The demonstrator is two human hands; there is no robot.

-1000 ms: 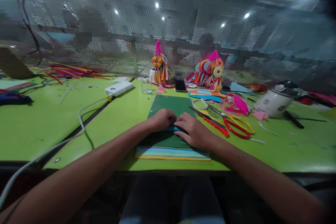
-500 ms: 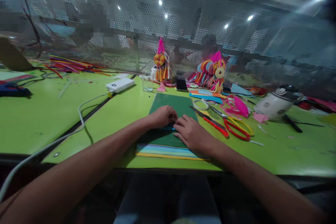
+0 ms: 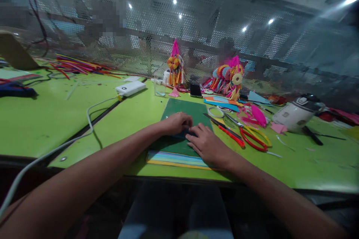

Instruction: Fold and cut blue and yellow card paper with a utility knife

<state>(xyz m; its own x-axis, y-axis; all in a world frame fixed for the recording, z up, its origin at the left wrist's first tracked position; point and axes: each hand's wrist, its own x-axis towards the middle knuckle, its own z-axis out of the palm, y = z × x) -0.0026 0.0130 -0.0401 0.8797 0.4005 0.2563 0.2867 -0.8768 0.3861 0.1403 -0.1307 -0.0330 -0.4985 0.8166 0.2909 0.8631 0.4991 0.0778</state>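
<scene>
Both my hands rest on a dark green sheet (image 3: 185, 112) lying on top of a stack of coloured paper (image 3: 174, 158) at the near edge of the green table (image 3: 42, 123). My left hand (image 3: 177, 123) is curled, fingers pressed down on a small blue paper piece (image 3: 185, 134). My right hand (image 3: 206, 145) lies next to it, its fingers bent and pressing on the same blue piece. Most of the blue piece is hidden under the fingers.
Red-handled scissors (image 3: 230, 134) and yellow-handled scissors (image 3: 256, 134) lie just right of the sheet. A white power bank (image 3: 130, 88) with a cable, a glass (image 3: 160, 86), a phone (image 3: 195, 90), paper ornaments (image 3: 228, 78) and a white container (image 3: 297, 114) stand farther back. A mesh screen rises behind.
The view has tilted slightly; my hands stay together on the blue piece, fingers shifting a little.
</scene>
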